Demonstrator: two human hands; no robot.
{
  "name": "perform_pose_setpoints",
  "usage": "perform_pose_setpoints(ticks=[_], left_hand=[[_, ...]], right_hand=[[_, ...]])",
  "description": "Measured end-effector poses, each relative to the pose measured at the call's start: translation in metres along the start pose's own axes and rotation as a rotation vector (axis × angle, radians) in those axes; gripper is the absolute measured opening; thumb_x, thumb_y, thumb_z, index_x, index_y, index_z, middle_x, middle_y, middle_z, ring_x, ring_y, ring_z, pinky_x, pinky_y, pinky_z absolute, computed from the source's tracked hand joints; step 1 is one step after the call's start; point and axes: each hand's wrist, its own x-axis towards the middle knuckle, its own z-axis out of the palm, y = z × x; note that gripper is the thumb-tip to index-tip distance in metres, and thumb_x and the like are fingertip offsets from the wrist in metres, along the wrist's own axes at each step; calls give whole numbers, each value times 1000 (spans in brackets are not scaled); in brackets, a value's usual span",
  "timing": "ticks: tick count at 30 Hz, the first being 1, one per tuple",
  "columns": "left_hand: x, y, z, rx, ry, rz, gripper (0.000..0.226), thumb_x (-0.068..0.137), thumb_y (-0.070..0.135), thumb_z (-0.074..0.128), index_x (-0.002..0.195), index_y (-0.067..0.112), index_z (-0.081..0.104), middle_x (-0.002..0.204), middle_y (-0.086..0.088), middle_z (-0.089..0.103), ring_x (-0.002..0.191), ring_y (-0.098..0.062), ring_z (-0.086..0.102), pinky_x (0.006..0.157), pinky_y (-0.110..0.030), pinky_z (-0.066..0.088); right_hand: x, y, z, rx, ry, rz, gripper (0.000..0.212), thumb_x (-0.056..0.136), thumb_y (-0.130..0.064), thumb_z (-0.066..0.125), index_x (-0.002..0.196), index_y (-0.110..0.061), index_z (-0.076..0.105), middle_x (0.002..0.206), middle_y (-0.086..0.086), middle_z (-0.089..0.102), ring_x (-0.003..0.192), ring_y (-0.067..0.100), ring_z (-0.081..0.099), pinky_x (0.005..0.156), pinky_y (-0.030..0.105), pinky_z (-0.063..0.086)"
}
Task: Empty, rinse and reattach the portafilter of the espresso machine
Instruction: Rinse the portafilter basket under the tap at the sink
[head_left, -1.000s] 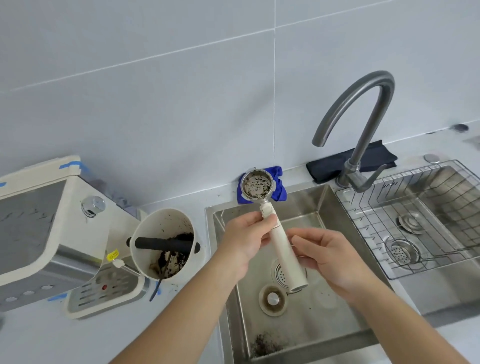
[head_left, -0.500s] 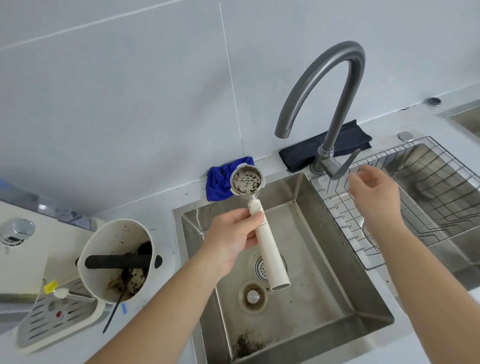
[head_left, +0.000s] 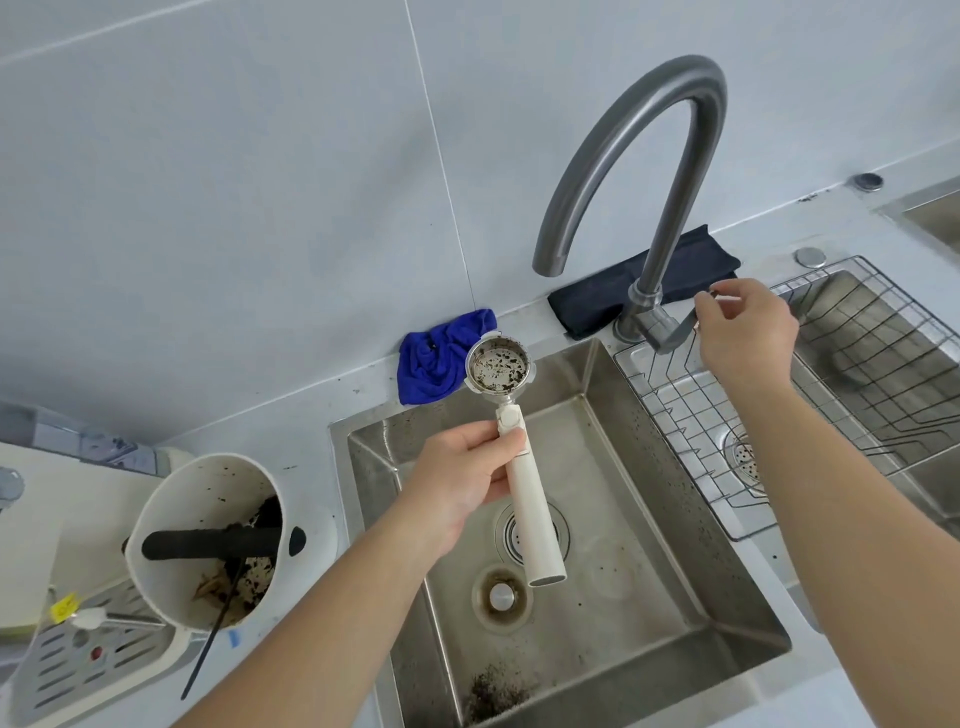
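My left hand (head_left: 457, 478) grips the white handle of the portafilter (head_left: 524, 483) over the steel sink (head_left: 727, 587). Its metal basket (head_left: 497, 368) faces up and holds dark specks of coffee grounds. The basket sits left of and below the spout of the grey gooseneck tap (head_left: 639, 156). No water runs. My right hand (head_left: 745, 332) is on the tap's lever (head_left: 670, 332), fingers pinched around its end. The espresso machine's drip tray (head_left: 67, 660) shows at the lower left edge.
A white knock box (head_left: 208, 540) with a black bar and spent grounds stands left of the sink. A blue cloth (head_left: 436, 358) and a dark cloth (head_left: 608, 296) lie behind the sink. A wire rack (head_left: 857, 395) covers the right basin. Grounds lie near the sink's front.
My right hand left the portafilter handle and moved up and right to the tap lever. The left hand keeps holding the portafilter. The view shifted right and closer.
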Motion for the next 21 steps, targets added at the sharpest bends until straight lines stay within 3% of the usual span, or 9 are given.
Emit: perform_pose_setpoints(ticks=[5, 11, 21], left_hand=[[5, 1, 0, -10, 3, 6, 10, 88, 13, 70, 95, 10, 76, 82, -3, 76, 75, -14, 72, 66, -25, 57], [9, 4, 3, -17, -3, 8, 9, 88, 12, 69, 94, 11, 76, 83, -3, 75, 76, -14, 71, 67, -26, 59], [17, 12, 7, 1, -27, 38, 9, 87, 13, 71, 94, 14, 77, 82, -2, 75, 76, -14, 71, 67, -25, 58]], right_hand=[[1, 3, -1, -28, 3, -22, 19, 95, -33, 59, 109, -22, 65, 90, -4, 69, 74, 8, 61, 57, 18, 40], [-2, 8, 0, -9, 11, -24, 19, 94, -34, 58, 108, -22, 64, 94, -3, 68, 92, 22, 66, 78, 40, 58], [-5, 13, 1, 15, 32, -59, 5, 94, -32, 60, 98, -29, 59, 83, -22, 59, 88, 14, 62, 77, 35, 53]])
